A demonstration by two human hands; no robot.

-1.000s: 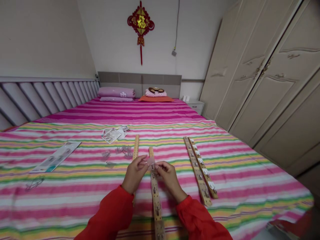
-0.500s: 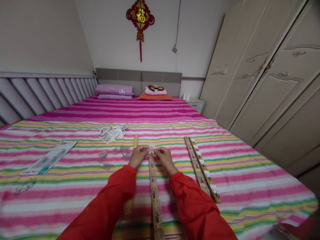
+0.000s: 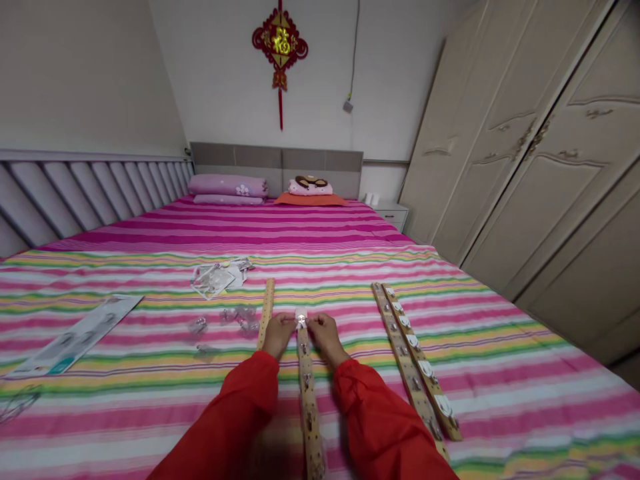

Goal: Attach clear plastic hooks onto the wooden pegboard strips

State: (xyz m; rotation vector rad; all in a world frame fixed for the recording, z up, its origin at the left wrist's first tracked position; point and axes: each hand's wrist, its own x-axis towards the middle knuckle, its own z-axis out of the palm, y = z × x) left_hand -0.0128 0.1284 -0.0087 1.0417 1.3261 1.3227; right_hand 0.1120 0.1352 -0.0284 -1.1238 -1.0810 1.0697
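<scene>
My left hand (image 3: 277,335) and my right hand (image 3: 323,333) meet over the far end of a wooden strip (image 3: 309,403) that lies lengthwise on the striped bed. Both pinch a small clear adhesive hook (image 3: 301,317) and press it down onto the strip's tip. Metal hooks sit further down this strip. A second, bare wooden strip (image 3: 266,311) lies just left of my left hand. Red sleeves cover both arms.
Two more wooden strips (image 3: 413,357) with white and metal hooks lie to the right. Loose clear hooks (image 3: 243,316) and opened packaging (image 3: 216,277) lie to the left, with a printed card (image 3: 75,333) further left. Wardrobes (image 3: 540,153) line the right side; pillows (image 3: 229,187) are at the headboard.
Both hands moved away from me with the small hook, from above the strip's middle to its far end, and lowered it onto the wood. The camera tilted a little.
</scene>
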